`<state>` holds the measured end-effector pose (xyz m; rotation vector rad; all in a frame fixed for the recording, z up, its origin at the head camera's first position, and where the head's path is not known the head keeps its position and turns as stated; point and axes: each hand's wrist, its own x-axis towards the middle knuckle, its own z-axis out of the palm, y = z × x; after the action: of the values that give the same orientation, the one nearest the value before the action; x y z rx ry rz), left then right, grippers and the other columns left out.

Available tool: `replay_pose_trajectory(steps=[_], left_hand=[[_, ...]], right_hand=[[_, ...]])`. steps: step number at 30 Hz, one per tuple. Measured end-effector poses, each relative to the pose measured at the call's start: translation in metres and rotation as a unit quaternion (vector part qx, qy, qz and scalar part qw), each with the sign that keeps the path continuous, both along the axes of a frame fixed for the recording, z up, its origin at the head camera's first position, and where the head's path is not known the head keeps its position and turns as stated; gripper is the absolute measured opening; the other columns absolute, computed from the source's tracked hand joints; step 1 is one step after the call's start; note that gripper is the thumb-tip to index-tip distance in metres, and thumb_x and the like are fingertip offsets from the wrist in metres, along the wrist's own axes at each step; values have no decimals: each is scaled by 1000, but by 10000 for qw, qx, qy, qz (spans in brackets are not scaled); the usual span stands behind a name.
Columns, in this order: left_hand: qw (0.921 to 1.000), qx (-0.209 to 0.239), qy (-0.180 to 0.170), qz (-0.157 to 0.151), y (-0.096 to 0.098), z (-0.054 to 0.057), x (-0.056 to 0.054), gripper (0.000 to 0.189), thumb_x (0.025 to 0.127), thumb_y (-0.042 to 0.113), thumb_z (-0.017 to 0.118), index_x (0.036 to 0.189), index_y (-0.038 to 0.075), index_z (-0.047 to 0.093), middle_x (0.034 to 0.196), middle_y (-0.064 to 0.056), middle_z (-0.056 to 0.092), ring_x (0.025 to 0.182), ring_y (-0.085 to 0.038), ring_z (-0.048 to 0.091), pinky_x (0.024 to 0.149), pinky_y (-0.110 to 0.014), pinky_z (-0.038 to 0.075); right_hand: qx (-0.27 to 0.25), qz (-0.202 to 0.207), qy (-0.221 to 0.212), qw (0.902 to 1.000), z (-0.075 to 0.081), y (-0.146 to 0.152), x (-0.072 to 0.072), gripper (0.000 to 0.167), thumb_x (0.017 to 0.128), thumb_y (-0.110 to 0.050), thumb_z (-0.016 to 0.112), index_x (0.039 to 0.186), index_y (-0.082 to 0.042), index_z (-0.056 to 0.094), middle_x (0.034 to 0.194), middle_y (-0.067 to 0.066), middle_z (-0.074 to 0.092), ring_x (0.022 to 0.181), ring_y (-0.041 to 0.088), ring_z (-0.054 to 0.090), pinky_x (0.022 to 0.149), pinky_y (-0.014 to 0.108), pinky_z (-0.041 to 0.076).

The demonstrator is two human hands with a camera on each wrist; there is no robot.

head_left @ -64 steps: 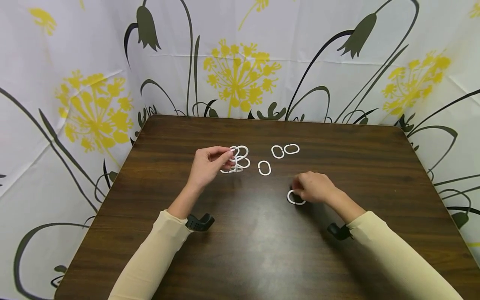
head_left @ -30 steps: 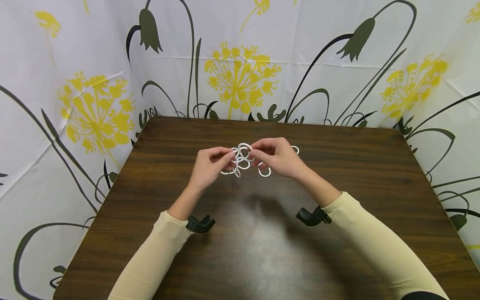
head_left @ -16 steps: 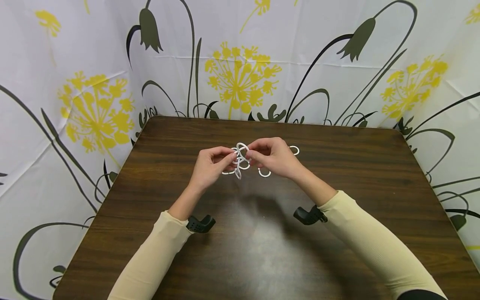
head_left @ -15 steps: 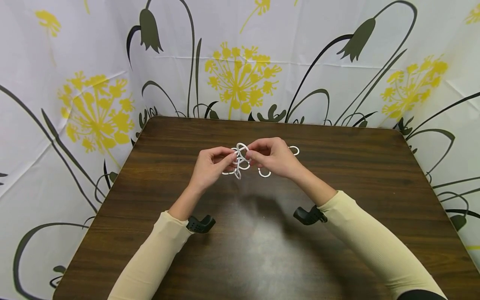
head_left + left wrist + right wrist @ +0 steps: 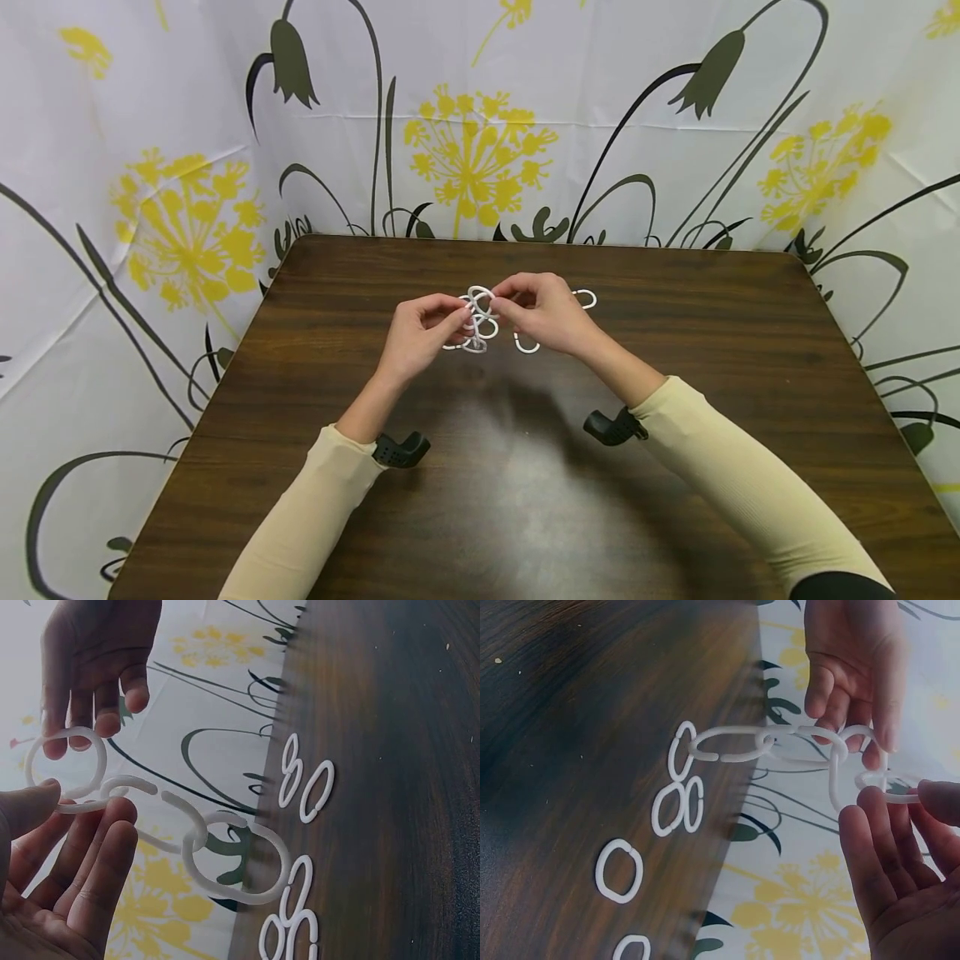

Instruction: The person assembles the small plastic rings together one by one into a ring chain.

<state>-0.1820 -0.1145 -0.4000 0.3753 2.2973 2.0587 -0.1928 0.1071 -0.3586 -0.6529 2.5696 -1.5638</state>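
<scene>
My left hand (image 5: 420,333) pinches one end of a short chain of white plastic oval links (image 5: 234,897), each with a small gap. The lower links dangle beneath its fingertips. Close beside it, my right hand (image 5: 551,312) pinches another white link (image 5: 103,761) between thumb and fingers. That link crosses the one in my left hand; whether it is hooked through is hard to tell. Both hands are raised above the table. In the right wrist view the chain (image 5: 731,730) stretches away to the left from the fingertips.
Several loose links lie on the dark wooden table (image 5: 480,508). One link (image 5: 527,350) sits below my right hand and another (image 5: 591,293) shows behind it. More links (image 5: 598,877) appear in the right wrist view. A flower-patterned curtain (image 5: 337,192) hangs behind the table.
My right hand has taken a link from the right of the table and carried it up and left to the chain. Lately it only shifts slightly. My left hand stays nearly still.
</scene>
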Motion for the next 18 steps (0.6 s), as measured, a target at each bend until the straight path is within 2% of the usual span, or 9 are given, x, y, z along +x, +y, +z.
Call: replay_pose_trajectory(steps=[4,9,11,15,18], left_hand=[[10000,10,21,-25,2,0,0,23,103,1,69,117,-17,71,98,-25,76,77,-4,76,75,-28,68],[10000,11,6,-84,4,-1,0,25,103,1,70,117,-20,69,95,-20,77,76,-6,76,75,-30,68],[10000,20,6,-60,4,-1,0,23,103,0,70,116,-19,69,96,-24,77,76,-7,76,74,-28,68],[10000,65,-7,-24,4,-1,1,20,102,-2,69,115,-18,71,102,-37,73,77,-9,76,72,-25,67],[10000,25,-57,-9,3,-2,1,21,102,-3,69,116,-18,71,103,-37,73,77,-8,76,71,-25,67]], right_hand=[[99,2,117,9999,-1,0,1,15,100,-8,73,109,3,79,97,20,78,80,30,74,66,22,57],[375,-13,457,9982,-4,-1,2,14,100,-9,74,108,1,79,95,12,78,81,27,73,69,26,55],[416,-73,555,9976,-4,-2,2,13,100,-10,74,108,0,79,95,12,79,82,26,74,70,26,55],[305,-358,577,9972,-4,-2,1,13,100,-9,74,107,0,79,95,12,79,83,25,75,71,26,55],[163,-649,496,9965,-5,-2,1,13,98,-9,74,106,0,79,93,12,80,81,22,76,71,23,55]])
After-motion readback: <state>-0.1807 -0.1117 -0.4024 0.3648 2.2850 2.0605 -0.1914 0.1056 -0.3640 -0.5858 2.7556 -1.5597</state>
